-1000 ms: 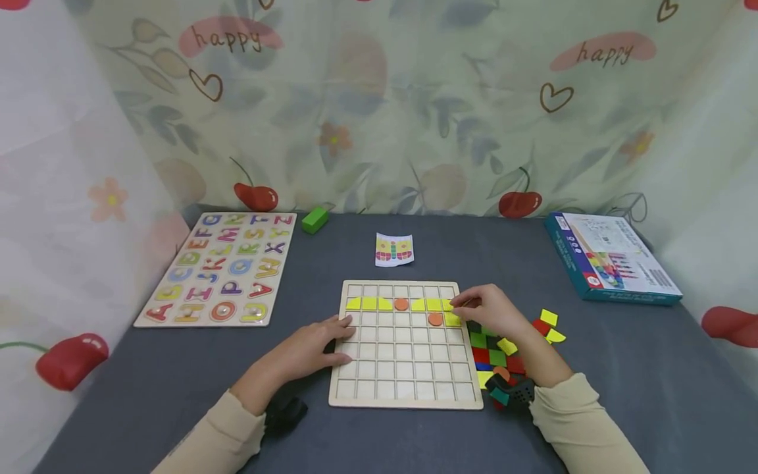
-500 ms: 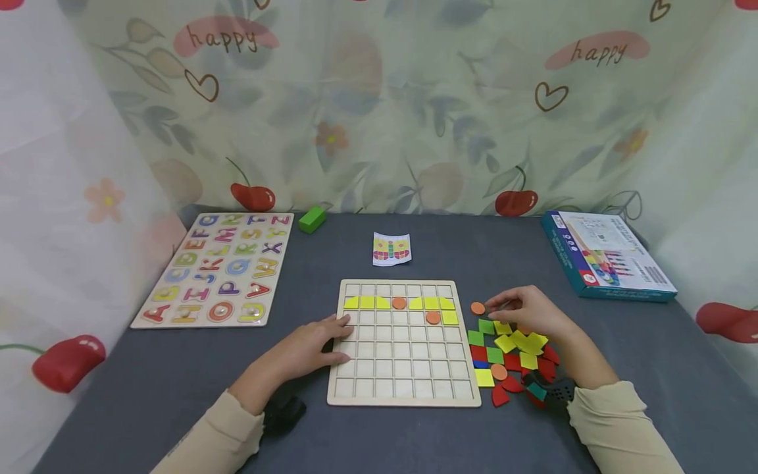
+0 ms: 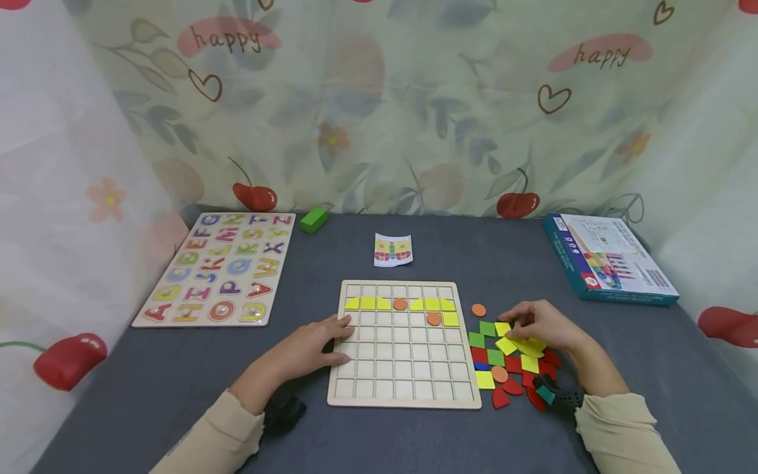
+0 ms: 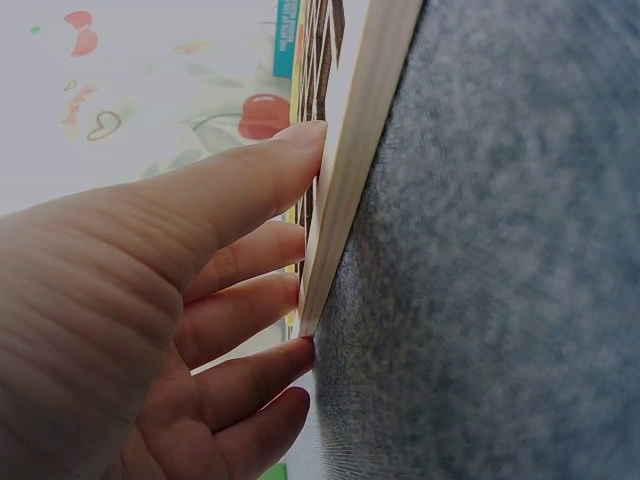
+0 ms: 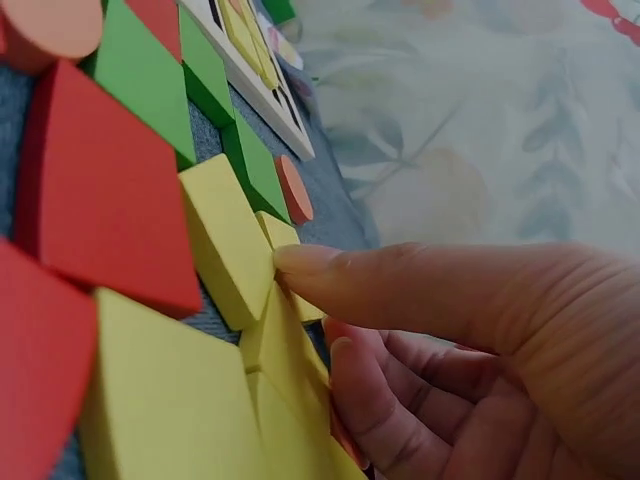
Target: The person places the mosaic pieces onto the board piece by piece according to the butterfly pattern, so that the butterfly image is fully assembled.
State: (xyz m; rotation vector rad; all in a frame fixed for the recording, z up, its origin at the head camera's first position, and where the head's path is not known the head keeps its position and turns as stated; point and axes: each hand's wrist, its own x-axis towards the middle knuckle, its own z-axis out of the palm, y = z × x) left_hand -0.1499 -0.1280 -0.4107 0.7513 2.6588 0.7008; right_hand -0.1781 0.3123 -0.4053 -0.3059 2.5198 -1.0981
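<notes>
The left edge of the gridded board [image 3: 395, 356], laid flat on the surface [image 3: 379, 441], is touched by the left hand [image 3: 304, 347], its fingers spread. To the board's right, loose yellow pieces [image 5: 225, 240] are reached by the right hand [image 3: 543, 322], its fingers bent; whether one is pinched cannot be told.

Pale cherry-printed cloth [image 3: 403, 66] hangs behind and to both sides of a dark grey tabletop [image 3: 480, 257].
</notes>
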